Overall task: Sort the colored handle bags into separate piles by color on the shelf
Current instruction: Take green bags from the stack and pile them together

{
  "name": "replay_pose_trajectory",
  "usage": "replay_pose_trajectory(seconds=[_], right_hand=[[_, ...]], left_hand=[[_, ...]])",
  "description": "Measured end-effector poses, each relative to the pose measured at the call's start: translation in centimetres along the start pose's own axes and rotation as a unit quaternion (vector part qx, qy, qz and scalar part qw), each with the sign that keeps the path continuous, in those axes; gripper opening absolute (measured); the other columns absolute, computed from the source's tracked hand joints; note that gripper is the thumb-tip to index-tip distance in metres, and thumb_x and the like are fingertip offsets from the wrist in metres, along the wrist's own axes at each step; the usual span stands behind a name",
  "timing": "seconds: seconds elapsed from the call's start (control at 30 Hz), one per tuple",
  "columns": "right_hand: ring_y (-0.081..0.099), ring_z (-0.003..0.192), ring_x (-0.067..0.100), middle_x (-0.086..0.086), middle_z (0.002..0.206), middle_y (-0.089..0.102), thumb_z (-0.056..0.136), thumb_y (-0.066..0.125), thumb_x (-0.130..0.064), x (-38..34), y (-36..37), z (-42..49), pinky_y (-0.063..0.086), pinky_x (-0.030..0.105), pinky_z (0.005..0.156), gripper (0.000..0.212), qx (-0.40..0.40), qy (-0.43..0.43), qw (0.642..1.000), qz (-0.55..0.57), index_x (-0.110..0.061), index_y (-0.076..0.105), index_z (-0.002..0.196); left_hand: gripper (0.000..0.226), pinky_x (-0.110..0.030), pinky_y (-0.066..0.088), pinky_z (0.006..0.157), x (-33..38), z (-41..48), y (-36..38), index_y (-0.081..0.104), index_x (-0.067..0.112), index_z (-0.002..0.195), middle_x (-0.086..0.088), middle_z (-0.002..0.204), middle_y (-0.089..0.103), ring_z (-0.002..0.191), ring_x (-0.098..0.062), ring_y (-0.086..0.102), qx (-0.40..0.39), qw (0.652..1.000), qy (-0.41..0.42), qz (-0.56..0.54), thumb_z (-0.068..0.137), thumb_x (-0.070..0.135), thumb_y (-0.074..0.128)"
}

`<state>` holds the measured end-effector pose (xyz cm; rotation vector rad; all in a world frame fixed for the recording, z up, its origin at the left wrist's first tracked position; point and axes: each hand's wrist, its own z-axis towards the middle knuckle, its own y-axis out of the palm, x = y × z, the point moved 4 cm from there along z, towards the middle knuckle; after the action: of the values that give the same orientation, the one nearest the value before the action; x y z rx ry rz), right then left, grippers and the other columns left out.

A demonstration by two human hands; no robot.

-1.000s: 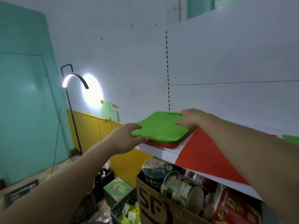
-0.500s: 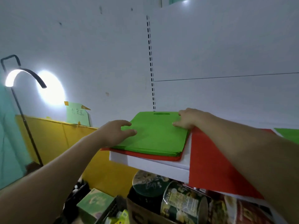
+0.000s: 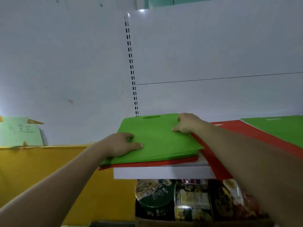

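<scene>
Printed noodle tubs (image 3: 154,195) lay on their sides at lower right, beside a yellow panel (image 3: 49,161) with a taped, handwritten pale green note (image 3: 19,131) above it.

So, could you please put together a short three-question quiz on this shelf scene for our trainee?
1. True or false: the left hand touches the green bags.
2. The underlying bag is: A blue; B red; C yellow.
3. Which hand lies nearer the handle hole?

Key: 1 true. 2 B. 3 the right hand.
</scene>
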<state>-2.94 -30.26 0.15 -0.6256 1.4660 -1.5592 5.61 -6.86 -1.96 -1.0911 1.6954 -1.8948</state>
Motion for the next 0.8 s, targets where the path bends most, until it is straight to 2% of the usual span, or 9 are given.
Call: replay_pose_trajectory(seconds=[0.13,0.27,0.4,0.53,0.6,0.63,0.7,0.73,0.8], right_hand=[[0.050,0.121,0.029,0.013,0.134,0.051,0.083,0.070,-0.024,0.4,0.3,-0.3,0.041,0.030,0.095,0.060,0.031,0.060,0.995,0.080,-0.008,0.043,0.135],[0.050,0.120,0.030,0.015,0.137,0.049,0.084,0.056,-0.001,0.1,0.0,-0.1,0.041,0.026,0.089,0.064,0.059,0.042,0.991,0.115,-0.013,0.035,0.143],[0.049,0.123,0.030,0.014,0.139,0.048,0.082,0.048,0.002,-0.2,-0.8,0.3,0.042,0.027,0.093,0.064,0.082,0.010,0.987,0.139,-0.016,0.037,0.143],[0.053,0.113,0.026,0.010,0.131,0.055,0.082,0.047,0.004,-0.7,-2.6,-0.8,0.040,0.021,0.087,0.057,0.184,-0.054,0.958,0.213,-0.018,0.048,0.134],[0.053,0.112,0.021,0.006,0.130,0.056,0.084,0.047,0.005,-1.1,-3.7,-2.1,0.036,0.017,0.088,0.053,0.238,-0.083,0.933,0.255,-0.018,0.051,0.131],[0.053,0.113,0.019,0.005,0.130,0.056,0.084,0.047,0.005,-1.3,-4.3,-2.9,0.034,0.015,0.090,0.051,0.263,-0.094,0.922,0.270,-0.018,0.052,0.130],[0.052,0.111,0.015,0.002,0.128,0.056,0.084,0.048,0.005,-1.3,-5.4,-4.5,0.033,0.013,0.091,0.050,0.305,-0.100,0.901,0.292,-0.018,0.052,0.129],[0.051,0.110,0.013,0.001,0.128,0.056,0.084,0.048,0.004,-1.3,-6.0,-5.3,0.034,0.014,0.092,0.050,0.323,-0.095,0.892,0.303,-0.018,0.052,0.129],[0.050,0.107,0.008,-0.003,0.125,0.055,0.084,0.048,0.005,-0.9,-7.0,-7.1,0.035,0.015,0.093,0.052,0.356,-0.074,0.872,0.327,-0.020,0.051,0.129]], left_hand=[[0.081,-0.030,0.028,0.108,0.0,0.2,0.2,0.033,0.025,0.146,-0.006,0.151,0.034,0.135,-0.023,0.036,0.000,1.000,0.013,-0.013,0.080,0.067,0.052],[0.086,-0.031,0.028,0.109,0.1,0.3,0.1,0.030,0.023,0.147,-0.005,0.152,0.032,0.136,-0.023,0.035,-0.004,1.000,0.012,-0.017,0.078,0.069,0.054],[0.098,-0.034,0.028,0.111,-0.2,0.5,-0.1,0.024,0.023,0.149,-0.006,0.153,0.029,0.137,-0.024,0.033,-0.021,0.999,-0.013,-0.022,0.071,0.073,0.056],[0.110,-0.037,0.027,0.113,-0.7,0.7,-0.3,0.019,0.024,0.150,-0.006,0.154,0.028,0.138,-0.025,0.033,-0.012,0.999,-0.023,-0.032,0.062,0.078,0.060],[0.115,-0.038,0.029,0.112,-1.1,0.5,-0.4,0.023,0.025,0.149,-0.006,0.152,0.031,0.136,-0.025,0.036,0.005,0.997,-0.020,-0.076,0.056,0.080,0.063],[0.109,-0.035,0.031,0.110,-1.1,0.3,-0.6,0.027,0.025,0.147,-0.007,0.150,0.034,0.134,-0.025,0.038,0.028,0.992,-0.009,-0.119,0.059,0.073,0.068],[0.078,-0.030,0.037,0.101,-1.3,0.0,-1.1,0.042,0.024,0.139,-0.009,0.142,0.044,0.125,-0.025,0.047,0.106,0.959,0.028,-0.263,0.072,0.041,0.078],[0.063,-0.032,0.043,0.097,-1.4,-0.2,-1.5,0.050,0.024,0.131,-0.010,0.136,0.051,0.116,-0.026,0.054,0.144,0.926,0.046,-0.347,0.075,0.025,0.078],[0.049,-0.038,0.051,0.088,-1.7,-0.5,-2.2,0.057,0.028,0.117,-0.008,0.124,0.060,0.097,-0.025,0.064,0.186,0.857,0.067,-0.476,0.076,0.008,0.075]])
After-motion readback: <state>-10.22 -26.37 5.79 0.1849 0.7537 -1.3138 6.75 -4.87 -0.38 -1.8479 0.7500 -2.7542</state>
